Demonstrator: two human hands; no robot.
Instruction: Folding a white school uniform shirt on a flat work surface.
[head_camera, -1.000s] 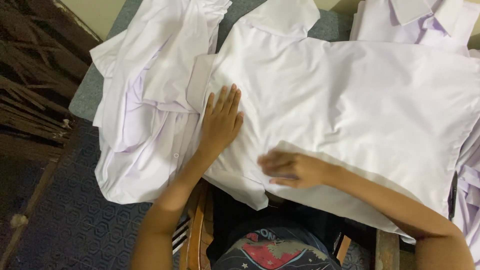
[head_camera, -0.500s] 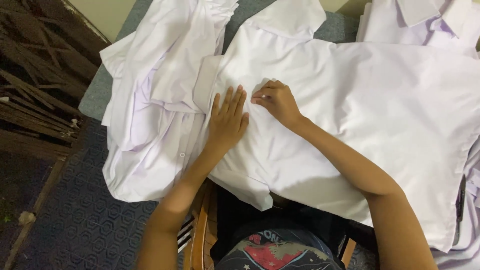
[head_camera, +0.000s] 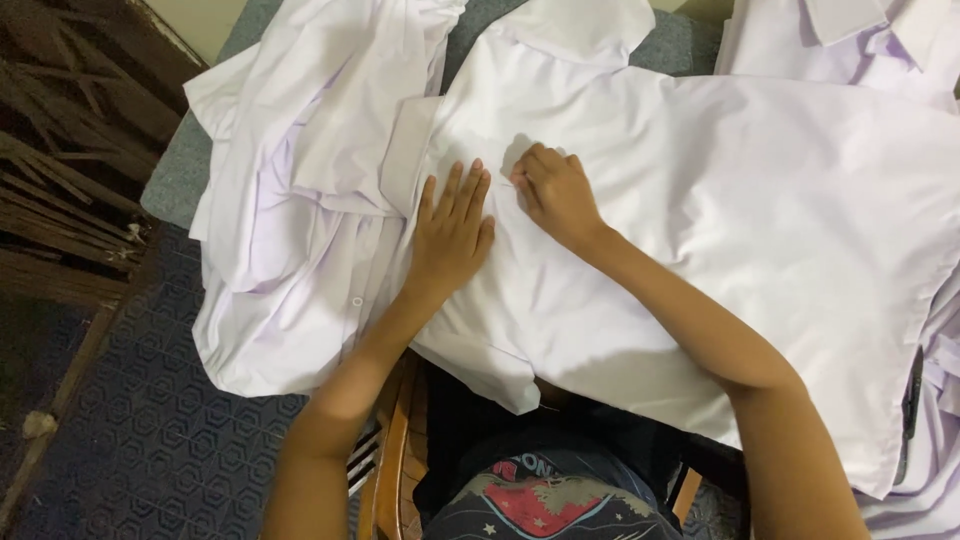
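Two hands rest on the white cotton shirt (head_camera: 720, 200) spread flat across the grey table (head_camera: 190, 170). Left hand (head_camera: 450, 232) presses down, fingers extended, anchoring the cloth. Right hand (head_camera: 555, 192) curls, apparently pinching a fold; beside lies a crumpled white shirt (head_camera: 300, 200).

A grey padded surface (head_camera: 180, 180) carries everything here, peeking out bare at nine o'clock and twelve o'clock. Spread flat across it, a white shirt (head_camera: 760, 220) fills centre to three o'clock. At ten o'clock a rumpled white garment (head_camera: 300, 200) drapes over the edge; more white shirts (head_camera: 860, 40) at one o'clock.
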